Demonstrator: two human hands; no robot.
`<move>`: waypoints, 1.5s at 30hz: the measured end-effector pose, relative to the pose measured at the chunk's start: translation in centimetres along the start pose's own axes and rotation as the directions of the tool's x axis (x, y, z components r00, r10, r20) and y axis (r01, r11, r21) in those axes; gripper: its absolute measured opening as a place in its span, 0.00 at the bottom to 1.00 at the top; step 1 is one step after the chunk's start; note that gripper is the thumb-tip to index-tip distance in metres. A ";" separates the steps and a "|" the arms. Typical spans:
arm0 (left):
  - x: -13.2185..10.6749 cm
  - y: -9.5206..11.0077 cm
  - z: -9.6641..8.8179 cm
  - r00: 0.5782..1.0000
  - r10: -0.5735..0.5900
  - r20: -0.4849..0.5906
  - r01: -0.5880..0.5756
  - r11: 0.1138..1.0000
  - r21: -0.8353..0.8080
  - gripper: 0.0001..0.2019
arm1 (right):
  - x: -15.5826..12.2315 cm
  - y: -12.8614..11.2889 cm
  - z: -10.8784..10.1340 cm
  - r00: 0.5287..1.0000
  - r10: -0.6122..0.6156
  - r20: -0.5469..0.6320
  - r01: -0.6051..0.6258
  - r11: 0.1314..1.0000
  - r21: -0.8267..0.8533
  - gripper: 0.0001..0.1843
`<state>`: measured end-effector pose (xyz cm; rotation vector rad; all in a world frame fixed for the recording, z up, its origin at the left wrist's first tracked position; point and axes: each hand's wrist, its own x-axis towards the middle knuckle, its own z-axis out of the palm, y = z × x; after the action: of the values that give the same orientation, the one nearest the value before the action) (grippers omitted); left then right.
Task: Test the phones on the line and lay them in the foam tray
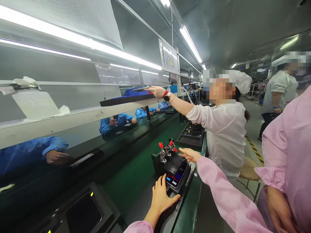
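The lit phone (175,178) lies on the black fixture (171,168) between the left hand (162,198), spread without gripping at its near end, and the right hand (191,155), loosely unclenched beside the red-tipped clamps (163,156); a light touch should keep it seated.

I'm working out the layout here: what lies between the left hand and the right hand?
In the head view, the lit phone, seated in the black fixture, lies between the left hand and the right hand.
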<state>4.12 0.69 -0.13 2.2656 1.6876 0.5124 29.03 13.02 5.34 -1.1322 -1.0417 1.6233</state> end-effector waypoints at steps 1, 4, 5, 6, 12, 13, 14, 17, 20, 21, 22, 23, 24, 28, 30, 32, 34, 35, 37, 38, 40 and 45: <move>-0.1 -0.1 -0.1 1.000 0.009 0.000 -0.009 1.000 -0.008 0.48 | -0.7 0.2 -0.2 0.999 -0.034 0.009 0.034 0.998 0.060 0.14; -0.2 -0.2 -0.2 1.000 0.032 -0.001 -0.032 0.999 -0.035 0.45 | -3.8 1.3 -0.7 0.989 -0.138 0.052 0.121 0.962 0.246 0.17; -0.2 -0.2 -0.3 0.999 0.038 -0.002 -0.038 0.998 -0.045 0.45 | -5.0 2.0 -0.8 0.983 -0.166 0.072 0.137 0.943 0.304 0.18; -0.2 -0.3 -0.3 0.999 0.044 -0.002 -0.044 0.998 -0.054 0.44 | -6.3 2.9 -0.7 0.978 -0.186 0.093 0.142 0.924 0.355 0.18; -0.4 -0.4 -0.4 0.998 0.056 0.009 -0.055 0.993 -0.100 0.42 | -12.4 10.5 1.3 0.964 -0.198 0.175 0.062 0.814 0.578 0.17; -0.4 -0.4 -0.4 0.998 0.055 0.010 -0.054 0.993 -0.108 0.42 | -13.0 11.7 1.8 0.964 -0.196 0.178 0.048 0.792 0.609 0.17; -0.4 -0.3 -0.5 0.998 0.054 0.011 -0.053 0.992 -0.116 0.43 | -13.5 12.7 2.4 0.965 -0.194 0.179 0.036 0.768 0.639 0.17; -0.2 -0.2 -0.7 0.999 0.047 0.011 -0.045 0.989 -0.141 0.48 | -14.6 15.2 4.6 0.966 -0.189 0.176 0.006 0.698 0.716 0.17; -0.3 -0.4 -1.0 0.999 0.041 0.030 -0.036 0.988 -0.150 0.53 | -15.4 16.8 6.9 0.965 -0.174 0.195 -0.037 0.647 0.762 0.17; -0.4 -0.5 -1.2 0.998 0.039 0.045 -0.032 0.989 -0.147 0.55 | -15.5 17.2 7.6 0.964 -0.169 0.205 -0.053 0.634 0.772 0.17; -0.5 -0.7 -1.4 0.997 0.035 0.063 -0.026 0.990 -0.140 0.57 | -15.6 17.6 8.3 0.963 -0.165 0.214 -0.067 0.621 0.781 0.16; -0.7 -1.0 -1.6 0.996 0.030 0.083 -0.019 0.991 -0.129 0.58 | -15.6 17.9 8.9 0.962 -0.163 0.220 -0.077 0.608 0.790 0.16; -0.9 -1.4 -1.9 0.994 0.021 0.103 -0.009 0.993 -0.116 0.60 | -15.6 18.1 9.5 0.961 -0.164 0.222 -0.083 0.595 0.800 0.16; -1.7 -3.7 -3.6 0.985 -0.008 0.174 0.016 0.999 -0.043 0.57 | -15.0 18.7 11.2 0.959 -0.165 0.231 -0.104 0.554 0.826 0.14; -2.1 -5.3 -4.4 0.975 -0.034 0.221 0.036 0.999 -0.002 0.49 | -14.7 18.8 11.9 0.957 -0.165 0.238 -0.114 0.540 0.834 0.13; -2.6 -7.0 -5.1 0.960 -0.076 0.269 0.069 0.997 0.036 0.42 | -14.5 18.8 12.4 0.956 -0.165 0.242 -0.120 0.530 0.840 0.12; -3.1 -8.4 -5.4 0.946 -0.105 0.308 0.090 0.994 0.063 0.38 | -14.4 18.8 12.7 0.955 -0.165 0.246 -0.126 0.524 0.842 0.12; -3.3 -8.9 -5.5 0.940 -0.107 0.323 0.090 0.994 0.068 0.36 | -14.4 18.8 12.8 0.954 -0.165 0.249 -0.129 0.524 0.842 0.12; -3.8 -9.6 -5.5 0.934 -0.093 0.344 0.074 0.995 0.068 0.33 | -14.4 18.8 12.9 0.953 -0.163 0.255 -0.135 0.527 0.839 0.11; -3.9 -9.7 -5.4 0.933 -0.083 0.349 0.064 0.996 0.065 0.32 | -14.4 18.8 12.9 0.953 -0.161 0.258 -0.137 0.531 0.836 0.11; -4.1 -9.9 -5.1 0.934 -0.066 0.351 0.049 0.997 0.059 0.30 | -14.3 18.9 12.9 0.952 -0.154 0.265 -0.142 0.544 0.827 0.11; -4.1 -9.9 -4.8 0.939 -0.052 0.339 0.038 0.998 0.046 0.25 | -14.2 19.1 12.8 0.949 -0.139 0.284 -0.155 0.576 0.803 0.12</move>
<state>-7.59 -0.40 -0.49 2.1812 1.5781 0.0684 16.04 -7.49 -6.44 -0.2245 -0.3187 2.0071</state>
